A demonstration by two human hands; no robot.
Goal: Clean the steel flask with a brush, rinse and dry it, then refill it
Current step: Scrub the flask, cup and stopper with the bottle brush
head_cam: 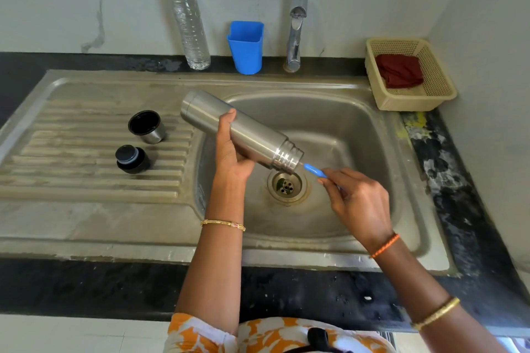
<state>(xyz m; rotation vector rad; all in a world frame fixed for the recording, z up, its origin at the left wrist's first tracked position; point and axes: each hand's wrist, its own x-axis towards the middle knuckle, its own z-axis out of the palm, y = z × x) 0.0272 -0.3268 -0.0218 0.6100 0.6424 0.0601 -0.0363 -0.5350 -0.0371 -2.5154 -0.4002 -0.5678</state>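
Note:
The steel flask (246, 130) lies tilted over the sink basin (352, 135), its open threaded mouth pointing down to the right above the drain. My left hand (231, 149) grips the flask's body from below. My right hand (354, 198) pinches the blue handle of the brush (314, 170), whose front part is inside the flask's mouth and hidden. The flask's steel cup lid (147, 127) and black stopper (132, 159) stand on the ribbed drainboard at the left.
A clear plastic water bottle (190, 27) with a green cap, a blue holder (246, 47) and the tap (295, 23) stand behind the sink. A beige basket (436, 94) holding a red cloth (400, 70) sits at the back right.

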